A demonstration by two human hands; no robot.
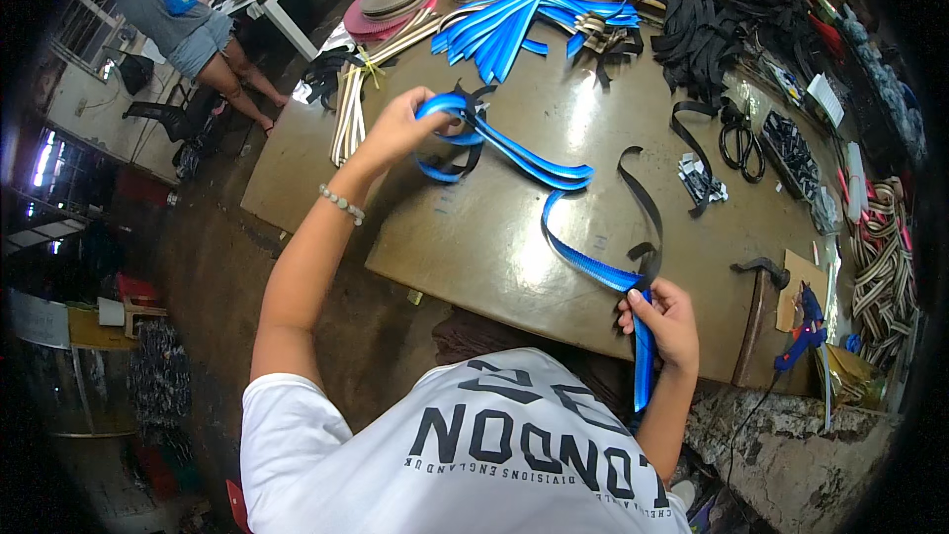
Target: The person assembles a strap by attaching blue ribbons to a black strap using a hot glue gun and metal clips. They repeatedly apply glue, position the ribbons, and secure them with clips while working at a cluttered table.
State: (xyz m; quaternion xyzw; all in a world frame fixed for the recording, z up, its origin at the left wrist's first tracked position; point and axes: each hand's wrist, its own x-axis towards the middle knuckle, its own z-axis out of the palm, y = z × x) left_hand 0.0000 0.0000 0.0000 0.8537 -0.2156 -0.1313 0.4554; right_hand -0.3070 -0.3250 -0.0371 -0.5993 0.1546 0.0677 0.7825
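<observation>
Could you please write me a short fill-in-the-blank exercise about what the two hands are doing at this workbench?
1. The left hand grips a coiled bundle of ____ strap.
2. The right hand pinches that strap together with a ____ strap.
3. The scissors lie on the ____.
4. On the left wrist sits a beaded ____.

Missing words: blue; black; table; bracelet

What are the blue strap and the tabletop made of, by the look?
Blue strap: probably woven synthetic webbing; flat, limp, with a slight sheen and lighter edge stripes. Tabletop: likely laminate or coated board; smooth brown with glare patches, though the finish could be something else.
</observation>
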